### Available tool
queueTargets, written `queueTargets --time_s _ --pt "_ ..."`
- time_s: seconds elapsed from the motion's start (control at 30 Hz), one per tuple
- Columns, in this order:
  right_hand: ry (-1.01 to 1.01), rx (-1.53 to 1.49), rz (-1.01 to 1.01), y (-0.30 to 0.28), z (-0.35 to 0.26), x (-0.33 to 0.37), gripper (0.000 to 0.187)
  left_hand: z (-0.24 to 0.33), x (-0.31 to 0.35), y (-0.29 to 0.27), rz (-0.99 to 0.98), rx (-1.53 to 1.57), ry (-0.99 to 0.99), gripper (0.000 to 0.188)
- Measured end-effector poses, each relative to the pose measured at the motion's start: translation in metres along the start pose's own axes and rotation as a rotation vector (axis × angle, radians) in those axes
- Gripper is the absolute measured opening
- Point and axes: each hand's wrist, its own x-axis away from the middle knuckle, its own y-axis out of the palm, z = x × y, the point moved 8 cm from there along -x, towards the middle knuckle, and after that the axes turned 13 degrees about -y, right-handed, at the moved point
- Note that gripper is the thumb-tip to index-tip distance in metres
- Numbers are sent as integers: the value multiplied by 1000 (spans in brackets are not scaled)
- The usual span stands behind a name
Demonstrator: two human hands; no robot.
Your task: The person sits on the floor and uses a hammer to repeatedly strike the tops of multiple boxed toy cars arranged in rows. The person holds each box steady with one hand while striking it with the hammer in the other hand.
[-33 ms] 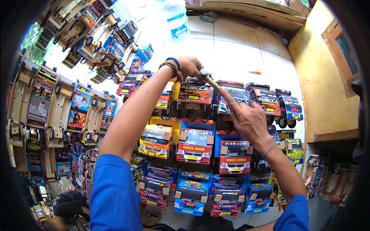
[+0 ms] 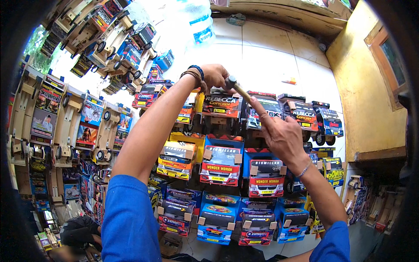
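From a distance I'm seeing the hammer shifting slightly, its head hovering near the far edge of the orange-and-black toy truck; work there seems to be continuing. Right hand is gripping the handle, index extending. Left hand is curling above the truck; I can't tell whether its fingers are pinching anything.

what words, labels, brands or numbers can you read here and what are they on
I won't copy the wording, but lettering stands on:
Black-and-orange toy truck below the left hand: readable, with yellow plate.
Central red-and-white toy truck: readable, yellow plate.
Bright blue toy truck, front row: partly readable.
Clear bottle: readable blue label.
Small orange packet: too small.
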Motion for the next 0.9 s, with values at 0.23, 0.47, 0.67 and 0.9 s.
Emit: queueTargets --time_s 0.23,0.47,0.67,0.9 --pt "133 -203 -104 -4 -5 3 71 2 11 1 -91 101 -56 39" --pt "99 -118 -94 -4 -19 3 69 2 4 5 -113 51 -6 42" --pt "148 -124 -35 -18 -11 7 67 1 18 -6 1 -56 -156 52" --pt "382 -400 122 -72 -4 67 58 13 49 -25 93 244 -60 49"
